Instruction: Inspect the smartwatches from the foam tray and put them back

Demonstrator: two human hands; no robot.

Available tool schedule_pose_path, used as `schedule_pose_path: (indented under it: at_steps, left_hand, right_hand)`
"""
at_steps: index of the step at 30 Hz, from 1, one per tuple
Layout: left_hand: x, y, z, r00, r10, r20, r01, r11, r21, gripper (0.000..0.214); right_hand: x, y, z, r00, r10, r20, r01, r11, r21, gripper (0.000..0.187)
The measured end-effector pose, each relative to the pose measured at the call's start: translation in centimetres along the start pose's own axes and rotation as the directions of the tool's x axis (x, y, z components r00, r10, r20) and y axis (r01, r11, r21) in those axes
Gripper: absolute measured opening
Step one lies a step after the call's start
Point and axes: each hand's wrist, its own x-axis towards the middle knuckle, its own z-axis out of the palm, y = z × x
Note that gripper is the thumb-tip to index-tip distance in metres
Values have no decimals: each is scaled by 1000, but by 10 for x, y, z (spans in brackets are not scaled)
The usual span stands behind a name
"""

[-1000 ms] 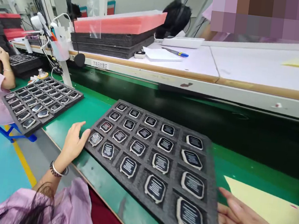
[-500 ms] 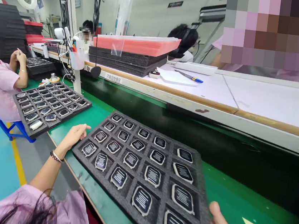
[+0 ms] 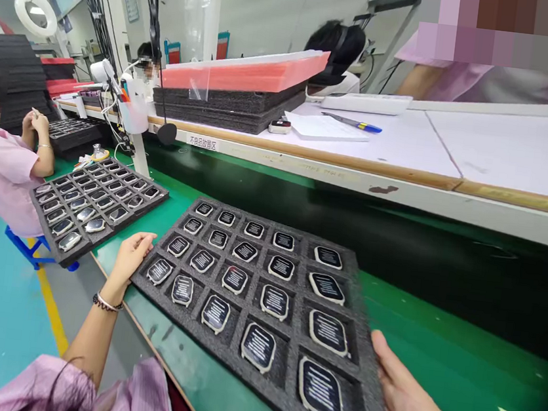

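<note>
Left hand [image 3: 132,257] curls its fingers over one end of the tray [image 3: 361,334]. Right hand [image 3: 409,406] lies flat and open against the other end. Watches [image 3: 258,345] sit between the hands.

On the worktop [image 3: 434,362] two foam trays, a near tray [image 3: 305,245] and a far tray [image 3: 67,258]; twenty watch cases [image 3: 275,301] in the near tray; one pen [image 3: 352,123].

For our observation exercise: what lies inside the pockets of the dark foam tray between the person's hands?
Each pocket of the foam tray holds one rounded-square device, its dark face with white lines turned up. Their undersides and the pocket floors are hidden.
</note>
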Motion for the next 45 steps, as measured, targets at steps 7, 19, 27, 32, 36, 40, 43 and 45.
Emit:
schedule_pose_path:
  at_steps: [7,19,27,32,36,40,43,45]
  left_hand:
    - [0,2,0,1000,-13,-16,12,1000,-4,64]
    - [-1,3,0,1000,-11,3,11,1000,4,62]
    - [-1,3,0,1000,2,-21,-2,1000,13,65]
    - [2,-2,-2,1000,12,-21,-12,1000,26,65]
    - [3,-3,-4,1000,14,10,-15,999,32,67]
    - [0,1,-5,994,-7,105,5,1000,19,71]
    - [0,4,-4,979,-5,206,12,999,-31,77]
    - [-1,4,-5,961,2,278,21,997,-77,83]
  right_hand:
    - [2,0,1,999,-21,-27,19,997,-71,48]
    - [-4,0,9,999,-8,-33,7,999,-38,46]
    - [-9,0,12,999,35,-25,-34,999,21,43]
    - [-4,0,5,1000,5,25,-3,999,-44,44]
    - [-3,-1,2,996,-27,91,35,995,-93,44]
    - [3,5,-3,992,-103,74,110,988,-106,40]
    - [16,14,-16,888,-460,12,450,862,-234,31]
    - [27,19,-27,739,-673,3,629,689,-360,36]
